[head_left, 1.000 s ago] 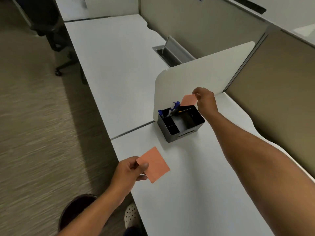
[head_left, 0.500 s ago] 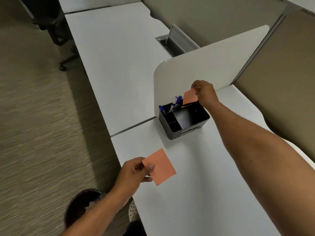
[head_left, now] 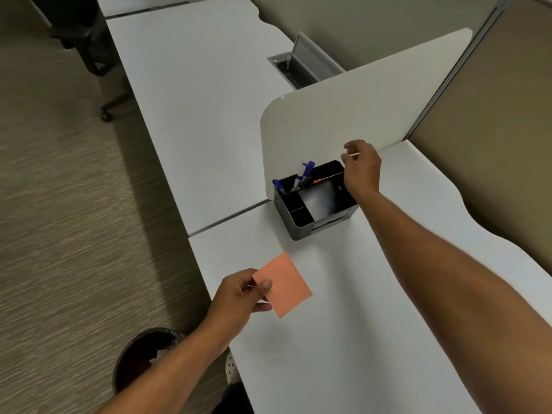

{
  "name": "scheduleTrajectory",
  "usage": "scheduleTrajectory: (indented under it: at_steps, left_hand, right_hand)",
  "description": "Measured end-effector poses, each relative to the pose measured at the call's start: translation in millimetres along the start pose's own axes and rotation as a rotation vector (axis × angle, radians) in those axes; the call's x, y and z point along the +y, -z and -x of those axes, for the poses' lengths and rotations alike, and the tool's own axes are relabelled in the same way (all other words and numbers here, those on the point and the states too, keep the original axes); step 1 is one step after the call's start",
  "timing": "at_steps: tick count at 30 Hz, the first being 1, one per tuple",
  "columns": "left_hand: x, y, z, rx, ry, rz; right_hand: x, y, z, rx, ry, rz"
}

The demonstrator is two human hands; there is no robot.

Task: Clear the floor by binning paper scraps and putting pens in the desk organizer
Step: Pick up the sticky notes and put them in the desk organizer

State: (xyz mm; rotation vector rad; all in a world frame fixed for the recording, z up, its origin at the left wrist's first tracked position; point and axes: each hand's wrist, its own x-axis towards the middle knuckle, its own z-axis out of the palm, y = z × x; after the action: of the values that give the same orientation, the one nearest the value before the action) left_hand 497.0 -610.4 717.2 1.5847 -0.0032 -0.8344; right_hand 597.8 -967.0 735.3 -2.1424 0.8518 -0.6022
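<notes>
Waste bin partly hidden behind left forearm; contents unclear. Left hand pinches orange paper by its corner, fingers clamped, sheet lying flat above table edge. Right hand above organizer, fingers loosely curled, holding nothing. Pens stand upright, caps up, in rear compartment.

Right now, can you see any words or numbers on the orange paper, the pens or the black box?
No text can be read anywhere.
Orange square paper held by the left hand: its visible face is blank.
Blue-capped pens in the black plastic desk organizer: any print is too small and blurred.
Organizer: no label shows.
Right hand, above the organizer: nothing readable.
</notes>
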Motion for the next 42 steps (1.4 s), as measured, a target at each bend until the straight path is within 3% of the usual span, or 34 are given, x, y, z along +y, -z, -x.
scheduleTrajectory:
  at_steps: [3, 7, 9, 11, 15, 18, 24, 27, 37, 42]
  left_hand:
    - [2.9, -8.4, -6.5, 0.032, -0.024, -0.027]
    - [6.9, -17.9, -13.5, 0.104, -0.095, -0.165]
    - [10.2, -23.0, -15.2, 0.129, -0.141, -0.264]
    - [14.5, -28.9, -15.1, 0.132, -0.192, -0.340]
    - [23.6, -37.0, -16.5, 0.138, -0.249, -0.396]
    - [30.5, -37.5, -20.6, 0.186, -0.269, -0.332]
    - [29.6, -29.1, -26.8, 0.222, -0.267, -0.275]
    - [20.0, -25.5, -24.1, 0.216, -0.260, -0.277]
    - [1.8, -15.7, -20.5, 0.194, -0.208, -0.277]
    - [0.4, -13.9, -22.4, 0.202, -0.203, -0.291]
  right_hand:
    - [-10.6, 15.0, 51.1, -0.060, 0.008, -0.154]
    - [-20.1, 35.3, 128.9, -0.597, 0.076, -0.328]
    - [-23.2, 44.5, 155.3, -0.783, 0.193, -0.203]
    - [-23.2, 49.3, 167.3, -0.834, 0.352, -0.027]
    - [-27.7, 51.9, 158.6, -0.805, 0.482, 0.168]
    - [-32.7, 58.1, 135.3, -0.759, 0.493, 0.125]
    - [-34.0, 73.3, 53.4, -0.299, 0.470, 0.054]
    - [-25.8, 68.8, 18.8, -0.156, 0.441, 0.125]
    - [-10.3, 20.9, -14.7, -0.225, 0.401, 0.310]
    - [-1.0, -1.1, -21.7, -0.351, 0.260, 0.369]
